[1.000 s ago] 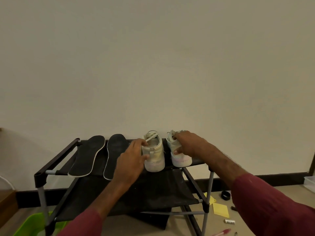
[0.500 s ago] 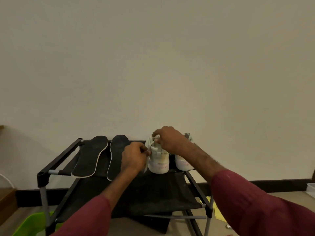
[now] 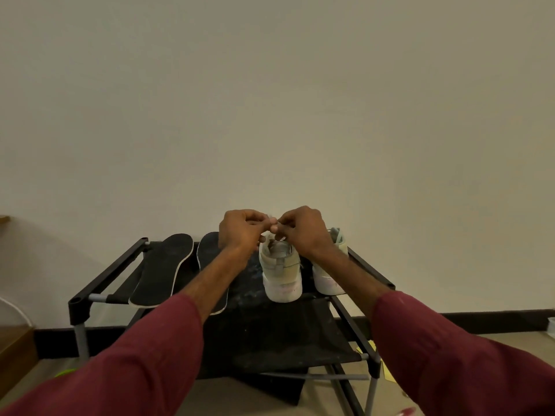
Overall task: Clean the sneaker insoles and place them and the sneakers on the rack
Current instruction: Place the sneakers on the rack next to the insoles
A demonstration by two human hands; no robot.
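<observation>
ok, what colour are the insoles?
Black, with a thin pale rim; head view, clearest on the left insole.

Rack (image 3: 111, 270), top shelf, left end: outer insole (image 3: 163, 268), inner insole (image 3: 210, 255), both black. Right end: mid sneaker (image 3: 280, 271), end sneaker (image 3: 327, 280), heels toward me. Above the mid sneaker: my left hand (image 3: 240, 232) and right hand (image 3: 303, 232), fingers curled, pinching a pale lace (image 3: 271, 219).

Rack (image 3: 108, 274): matt black rails and plastic-looking joints, dull grey metal tubes, black cloth shelves, dust-speckled.
Insoles (image 3: 163, 268), 9 o'clock side: matt black, fine-grained, pale edging.
Sneakers (image 3: 280, 274), 3 o'clock side: smooth off-white uppers, matt white soles.
Sleeves (image 3: 144, 355): maroon cloth.
Wall (image 3: 270, 100): matt.
</observation>
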